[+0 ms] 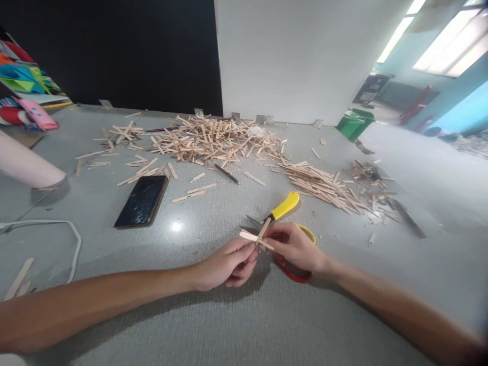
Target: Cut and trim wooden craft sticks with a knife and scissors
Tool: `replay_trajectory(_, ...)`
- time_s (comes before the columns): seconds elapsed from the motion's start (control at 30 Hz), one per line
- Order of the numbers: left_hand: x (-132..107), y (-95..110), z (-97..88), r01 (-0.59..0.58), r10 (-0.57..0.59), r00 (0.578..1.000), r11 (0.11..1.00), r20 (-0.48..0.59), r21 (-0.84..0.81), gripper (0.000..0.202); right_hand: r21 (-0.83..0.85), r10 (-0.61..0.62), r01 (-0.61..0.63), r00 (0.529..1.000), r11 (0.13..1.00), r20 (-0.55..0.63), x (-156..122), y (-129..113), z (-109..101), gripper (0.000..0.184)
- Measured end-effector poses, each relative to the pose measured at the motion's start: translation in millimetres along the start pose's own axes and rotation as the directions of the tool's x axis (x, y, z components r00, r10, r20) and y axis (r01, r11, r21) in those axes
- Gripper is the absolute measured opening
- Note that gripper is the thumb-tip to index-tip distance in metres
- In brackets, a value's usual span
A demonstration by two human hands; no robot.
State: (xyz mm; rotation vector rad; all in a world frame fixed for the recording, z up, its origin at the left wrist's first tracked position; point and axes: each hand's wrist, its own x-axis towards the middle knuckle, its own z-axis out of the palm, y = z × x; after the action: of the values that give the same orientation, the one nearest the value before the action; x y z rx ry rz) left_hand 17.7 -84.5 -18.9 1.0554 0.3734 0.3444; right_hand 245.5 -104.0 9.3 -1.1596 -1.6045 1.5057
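Crossed wooden craft sticks [249,236], held over the table [213,330]; exact count obscured. Left grip [231,263]: pinching the sticks. Right grip [294,246]: pinching the same, contact partly hidden. Scissors [295,278], red-and-yellow handles: partly covered by the right hand. White cable [79,241]: cut off at left.

Nothing can be read here — no labels or brands; no numbers.
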Motion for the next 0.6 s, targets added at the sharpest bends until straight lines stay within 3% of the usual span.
replay_trajectory(0.27,0,3,4.6,-0.007,0.008,1.0,1.0,-0.029,0.018,0.038,0.097,-0.043,0.047,0.998,0.994,-0.037,-3,-5,10,0.034)
replay_trajectory(0.5,-2,6,9.8,0.003,0.003,0.998,0.996,-0.065,0.093,0.042,0.129,0.022,-0.011,0.996,0.992,-0.087,-4,-6,11,0.04)
replay_trajectory(0.6,-3,6,12.3,-0.002,0.014,0.995,0.991,-0.096,0.132,0.041,0.141,0.058,-0.053,0.998,0.989,-0.028,-3,-5,9,0.04)
